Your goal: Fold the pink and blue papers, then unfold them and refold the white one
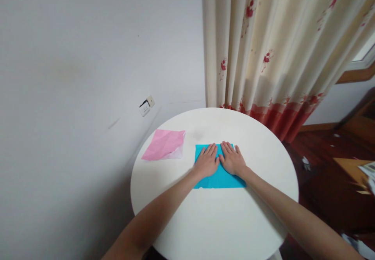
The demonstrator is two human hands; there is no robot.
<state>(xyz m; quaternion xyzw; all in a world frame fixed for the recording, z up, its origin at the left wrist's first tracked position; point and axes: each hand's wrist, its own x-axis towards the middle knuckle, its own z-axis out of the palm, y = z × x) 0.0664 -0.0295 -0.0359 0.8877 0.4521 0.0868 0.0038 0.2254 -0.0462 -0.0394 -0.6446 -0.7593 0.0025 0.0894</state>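
A sheet of blue paper [218, 180] lies flat on the round white table [211, 221]. My left hand [207, 161] rests palm down on its left part, fingers stretched toward the far edge. Beside it, my right hand [232, 159] presses flat on the right part, fingers extended, and the two thumbs nearly meet in the middle. Neither hand grips anything. Both palms cover some of the sheet. To the left of my hands, a creased pink sheet of paper [165, 145] lies on the table, with white showing along its near right edge.
A wall with a power socket [144, 108] stands close along the table's left side. Behind the table hangs a cream and red curtain [263, 57]. On the dark floor [316, 174] to the right are scattered scraps and a wooden board [348, 168] with papers.
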